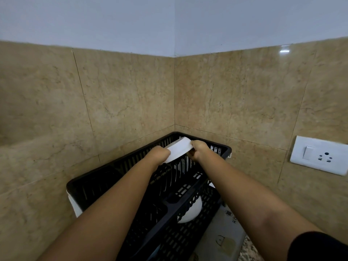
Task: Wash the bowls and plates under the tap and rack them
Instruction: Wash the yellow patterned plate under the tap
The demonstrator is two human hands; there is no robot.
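Hands grip a white plate [178, 148] by its opposite edges, left hand [159, 153] and right hand [199, 148], above the far end of the black rack [222, 149]. A white bowl [190, 211] sits lower in the rack, nearer its right side.

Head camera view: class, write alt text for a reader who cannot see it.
Both hands, left hand and right hand, hold a white plate by its edges over the far end of a black dish rack set in a tiled corner. A white bowl sits lower in the rack; a wall socket is at right.
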